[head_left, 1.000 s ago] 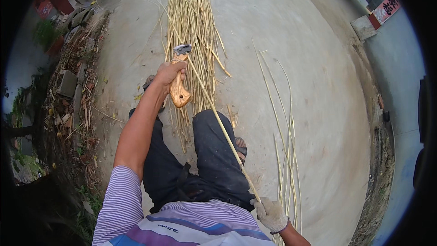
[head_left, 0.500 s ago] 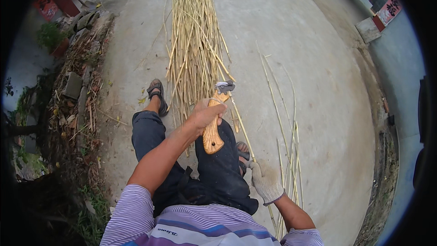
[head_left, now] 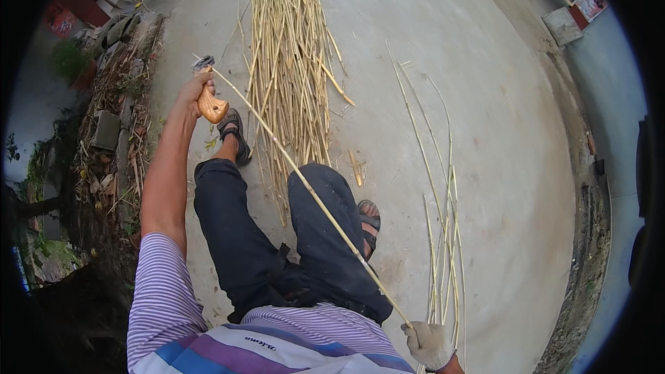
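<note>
Bare grey concrete (head_left: 499, 166) spreads underfoot, with a strip of rubble and dry litter (head_left: 104, 159) along nine o'clock. A thick spread of pale stalks (head_left: 287, 48) lies between eleven and twelve; a few thinner stems (head_left: 443, 235) lie at four. At ten o'clock, the bare left hand (head_left: 199, 88) has its fingers wrapped around a wooden-handled tool (head_left: 213, 107) with a dark metal head. At five, the gloved right hand (head_left: 428, 343) has its fingers clamped on one long stalk (head_left: 318, 199), which slants up across the right knee (head_left: 322, 183) to the tool's head.
</note>
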A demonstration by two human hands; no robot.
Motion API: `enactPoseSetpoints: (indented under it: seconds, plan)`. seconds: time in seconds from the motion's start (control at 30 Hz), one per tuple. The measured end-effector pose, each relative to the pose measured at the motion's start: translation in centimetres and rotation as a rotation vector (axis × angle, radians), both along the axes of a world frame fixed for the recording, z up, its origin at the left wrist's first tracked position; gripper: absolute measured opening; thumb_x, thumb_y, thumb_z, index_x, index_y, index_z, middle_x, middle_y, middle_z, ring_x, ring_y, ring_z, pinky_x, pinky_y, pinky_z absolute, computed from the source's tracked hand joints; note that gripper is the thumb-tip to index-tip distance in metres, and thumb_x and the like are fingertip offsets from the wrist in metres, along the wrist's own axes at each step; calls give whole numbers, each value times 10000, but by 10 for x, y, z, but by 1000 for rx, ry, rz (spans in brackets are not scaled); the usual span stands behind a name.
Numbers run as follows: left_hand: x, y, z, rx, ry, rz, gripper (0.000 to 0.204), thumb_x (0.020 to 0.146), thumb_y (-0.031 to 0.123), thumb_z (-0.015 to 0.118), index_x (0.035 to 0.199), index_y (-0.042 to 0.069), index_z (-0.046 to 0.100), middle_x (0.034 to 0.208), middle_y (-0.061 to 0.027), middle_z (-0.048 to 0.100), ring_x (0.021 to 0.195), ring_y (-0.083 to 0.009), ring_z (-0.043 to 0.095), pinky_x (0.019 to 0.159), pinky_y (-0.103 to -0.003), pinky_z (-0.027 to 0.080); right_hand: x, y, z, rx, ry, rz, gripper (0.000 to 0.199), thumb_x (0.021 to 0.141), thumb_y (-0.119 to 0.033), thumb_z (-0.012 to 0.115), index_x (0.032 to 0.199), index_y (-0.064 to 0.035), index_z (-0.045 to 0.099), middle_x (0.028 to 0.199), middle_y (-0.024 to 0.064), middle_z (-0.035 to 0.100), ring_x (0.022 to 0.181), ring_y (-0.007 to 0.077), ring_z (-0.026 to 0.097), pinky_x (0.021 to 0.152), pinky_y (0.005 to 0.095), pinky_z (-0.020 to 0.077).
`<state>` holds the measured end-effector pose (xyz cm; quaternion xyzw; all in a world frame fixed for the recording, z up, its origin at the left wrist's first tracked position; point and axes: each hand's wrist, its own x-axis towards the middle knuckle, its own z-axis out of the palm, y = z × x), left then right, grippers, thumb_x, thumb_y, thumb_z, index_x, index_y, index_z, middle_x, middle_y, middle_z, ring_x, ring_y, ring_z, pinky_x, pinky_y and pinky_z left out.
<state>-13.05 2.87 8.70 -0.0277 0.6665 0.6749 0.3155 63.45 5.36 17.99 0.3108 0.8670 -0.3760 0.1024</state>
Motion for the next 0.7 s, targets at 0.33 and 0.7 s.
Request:
enactPoseSetpoints:
  seconds: [0.33, 0.7]
  plan:
    - [-154, -111, 23, 70, 104, 272, 109, 962, 101, 642, 1050, 86, 578, 680, 12, 547, 514, -88, 534, 465, -225, 506, 32, 14, 10, 243, -83, -24, 140, 957, -186, 569, 882, -87, 633, 636, 136, 603, 526, 391, 573, 520, 481, 463]
    - [17, -77, -5, -183, 83, -186, 130, 948, 159, 665, 1006, 59, 604, 692, 14, 565, 526, -87, 535, 462, -223, 452, 16, 82, -46, 537, -304, -195, 203, 997, -287, 537, 953, -95, 589, 620, 171, 623, 564, 395, 634, 531, 512, 498]
